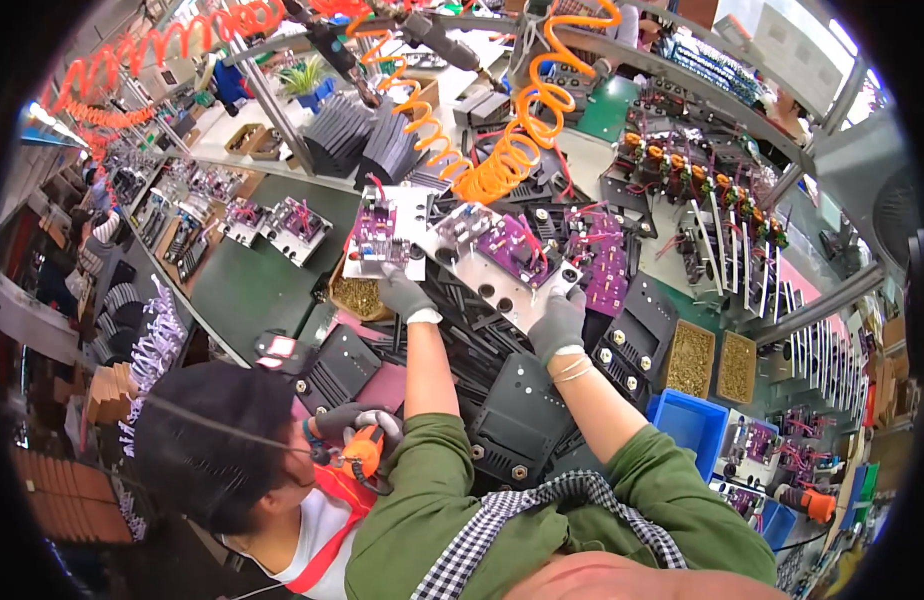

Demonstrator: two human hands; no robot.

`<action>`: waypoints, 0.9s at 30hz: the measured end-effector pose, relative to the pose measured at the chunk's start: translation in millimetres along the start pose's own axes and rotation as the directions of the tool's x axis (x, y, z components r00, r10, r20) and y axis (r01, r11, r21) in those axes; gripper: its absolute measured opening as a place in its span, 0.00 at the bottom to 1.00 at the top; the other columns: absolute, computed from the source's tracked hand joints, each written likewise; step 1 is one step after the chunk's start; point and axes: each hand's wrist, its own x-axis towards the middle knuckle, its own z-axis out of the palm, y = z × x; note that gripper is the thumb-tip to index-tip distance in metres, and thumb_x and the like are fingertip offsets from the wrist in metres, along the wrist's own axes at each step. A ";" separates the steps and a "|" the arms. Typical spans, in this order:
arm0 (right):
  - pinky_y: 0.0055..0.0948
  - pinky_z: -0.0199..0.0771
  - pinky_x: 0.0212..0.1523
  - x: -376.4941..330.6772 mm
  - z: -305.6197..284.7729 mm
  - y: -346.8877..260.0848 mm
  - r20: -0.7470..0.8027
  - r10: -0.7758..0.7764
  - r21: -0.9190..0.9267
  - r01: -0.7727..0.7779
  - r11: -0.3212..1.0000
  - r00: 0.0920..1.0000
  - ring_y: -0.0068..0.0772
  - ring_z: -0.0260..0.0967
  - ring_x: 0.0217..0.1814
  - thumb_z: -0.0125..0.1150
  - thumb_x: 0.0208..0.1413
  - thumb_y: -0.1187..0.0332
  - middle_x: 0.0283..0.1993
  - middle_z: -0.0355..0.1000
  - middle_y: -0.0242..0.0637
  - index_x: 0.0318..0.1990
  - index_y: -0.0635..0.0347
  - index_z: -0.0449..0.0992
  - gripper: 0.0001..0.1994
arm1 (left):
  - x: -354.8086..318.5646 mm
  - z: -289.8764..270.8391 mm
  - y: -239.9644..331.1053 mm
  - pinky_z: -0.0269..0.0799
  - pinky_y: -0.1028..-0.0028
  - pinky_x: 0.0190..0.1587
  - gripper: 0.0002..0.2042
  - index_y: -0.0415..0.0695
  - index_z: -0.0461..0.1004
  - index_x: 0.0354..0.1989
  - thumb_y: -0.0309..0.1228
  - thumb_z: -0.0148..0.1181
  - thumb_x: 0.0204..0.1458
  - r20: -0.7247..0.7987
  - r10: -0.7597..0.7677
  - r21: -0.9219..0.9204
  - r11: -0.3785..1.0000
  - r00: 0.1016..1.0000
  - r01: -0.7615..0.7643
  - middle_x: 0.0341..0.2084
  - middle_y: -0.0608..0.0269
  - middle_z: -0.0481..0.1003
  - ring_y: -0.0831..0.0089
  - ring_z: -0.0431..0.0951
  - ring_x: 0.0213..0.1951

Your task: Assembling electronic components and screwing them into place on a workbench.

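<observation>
Silver metal plate carrying a purple circuit board with red wires, round holes along its edge, held tilted above black heat-sink panels on the desk. Second similar plate to its left. Two grey-gloved hands, both arms stretched forward: left hand fingers curled pinching the second plate's lower edge; right hand fingers gripping the first plate's corner. Two trays of brass screws sit right.

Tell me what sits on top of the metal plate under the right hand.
On the silver metal plate sits a purple circuit board with red wires and small parts. The gloved right hand grips the plate's near corner, covering that bit. What lies beneath the plate is hidden.
</observation>
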 end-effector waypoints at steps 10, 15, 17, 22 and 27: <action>0.34 0.73 0.37 39.8 60.5 -60.5 0.208 0.614 0.700 -0.554 0.451 0.762 0.33 0.70 0.45 0.52 0.60 0.73 0.51 0.67 0.35 0.56 0.44 0.59 0.19 | -6.9 27.0 -43.8 0.72 0.71 0.46 0.13 0.36 0.75 0.44 0.33 0.49 0.64 0.096 -0.096 -0.108 0.988 0.991 0.106 0.37 0.55 0.79 0.68 0.78 0.38; 0.39 0.72 0.39 13.2 53.0 -18.0 0.655 0.063 -0.252 0.140 0.957 0.753 0.39 0.73 0.44 0.54 0.59 0.62 0.38 0.75 0.32 0.43 0.47 0.76 0.08 | 41.1 25.6 -92.0 0.75 0.68 0.41 0.12 0.40 0.74 0.44 0.28 0.42 0.63 0.608 0.024 0.779 -0.211 0.794 -0.590 0.38 0.58 0.78 0.62 0.79 0.41; 0.38 0.72 0.38 -15.8 29.6 -13.6 0.767 0.009 0.286 -0.354 0.890 0.642 0.35 0.73 0.42 0.54 0.59 0.62 0.37 0.76 0.30 0.48 0.47 0.75 0.11 | 57.9 20.4 -97.2 0.75 0.67 0.41 0.12 0.40 0.73 0.46 0.29 0.43 0.62 0.726 -0.075 0.635 -0.310 0.684 -0.708 0.40 0.58 0.77 0.61 0.78 0.42; 0.32 0.74 0.45 -105.5 -130.1 -32.9 0.576 0.238 0.599 -0.602 0.527 0.782 0.26 0.71 0.44 0.55 0.60 0.66 0.45 0.74 0.33 0.65 0.57 0.63 0.25 | 58.7 23.5 -69.7 0.74 0.64 0.44 0.13 0.42 0.71 0.50 0.32 0.47 0.61 0.802 -0.064 0.594 -0.029 0.594 -0.804 0.42 0.56 0.76 0.59 0.77 0.44; 0.30 0.70 0.55 -203.9 -294.1 -41.3 0.452 0.219 0.607 -0.478 0.636 0.865 0.29 0.68 0.55 0.55 0.61 0.65 0.55 0.71 0.39 0.63 0.62 0.64 0.24 | 26.7 15.1 -21.2 0.73 0.60 0.46 0.16 0.43 0.69 0.54 0.34 0.50 0.59 0.614 -0.063 0.601 0.683 0.786 -0.415 0.45 0.54 0.75 0.58 0.76 0.46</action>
